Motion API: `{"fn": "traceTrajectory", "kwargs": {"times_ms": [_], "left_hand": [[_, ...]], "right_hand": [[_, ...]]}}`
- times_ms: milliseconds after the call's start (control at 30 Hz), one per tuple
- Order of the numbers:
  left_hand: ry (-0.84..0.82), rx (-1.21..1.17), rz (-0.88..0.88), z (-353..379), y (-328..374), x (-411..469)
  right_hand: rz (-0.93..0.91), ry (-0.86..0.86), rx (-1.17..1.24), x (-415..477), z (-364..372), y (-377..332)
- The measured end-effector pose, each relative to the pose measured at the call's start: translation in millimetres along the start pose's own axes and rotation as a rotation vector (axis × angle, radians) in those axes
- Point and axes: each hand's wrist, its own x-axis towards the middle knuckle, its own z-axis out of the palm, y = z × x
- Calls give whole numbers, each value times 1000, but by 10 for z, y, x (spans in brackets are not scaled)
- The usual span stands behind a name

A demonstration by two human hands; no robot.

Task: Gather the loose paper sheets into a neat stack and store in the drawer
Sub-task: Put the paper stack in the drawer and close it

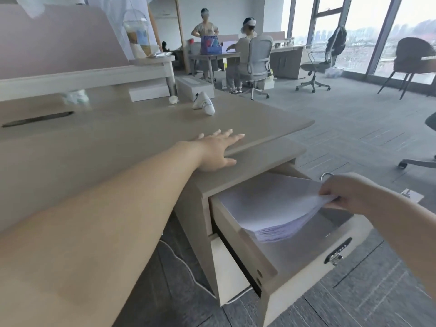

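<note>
A thick stack of white paper sheets (271,206) lies inside the pulled-out top drawer (304,274) of the cabinet at the desk's right end. My right hand (346,193) pinches the stack's near right corner and lifts that corner a little above the drawer floor. My left hand (217,153) rests flat, fingers spread, on the edge of the desk top (118,147) above the drawer and holds nothing. The drawer front carries a small lock and handle (337,252).
A white rolled object (204,103) and a crumpled paper ball (173,99) lie far on the desk. A plastic drink cup (138,34) stands on the raised shelf. Two people work at a desk behind, with office chairs (258,64) on the grey carpet.
</note>
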Motion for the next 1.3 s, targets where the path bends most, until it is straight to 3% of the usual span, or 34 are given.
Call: {"fn": "traceTrajectory", "kwargs": {"times_ms": [167, 400, 467, 600, 733, 833, 967, 1167, 1233, 1300], "left_hand": [[12, -45, 13, 15, -13, 101], [47, -29, 15, 11, 14, 97], [54, -28, 8, 15, 24, 93], [53, -24, -4, -3, 46, 62], [50, -28, -11, -10, 52, 55], [52, -31, -5, -9, 57, 44], [58, -34, 2, -1, 36, 55], [48, -38, 15, 5, 14, 87], [38, -48, 22, 2, 14, 86], [29, -58, 26, 3, 12, 88]], "right_hand": [[38, -22, -127, 242, 260, 74], [43, 34, 1, 176, 384, 132], [-42, 149, -40, 92, 399, 140], [-279, 294, -530, -292, 341, 202], [-442, 325, -534, -746, 380, 449], [-550, 373, -737, -802, 494, 724], [-561, 477, -684, -682, 598, 683], [-671, 501, -612, -324, 942, 478], [-770, 410, -466, -232, 1055, 379], [-850, 193, -305, -200, 1124, 278]]}}
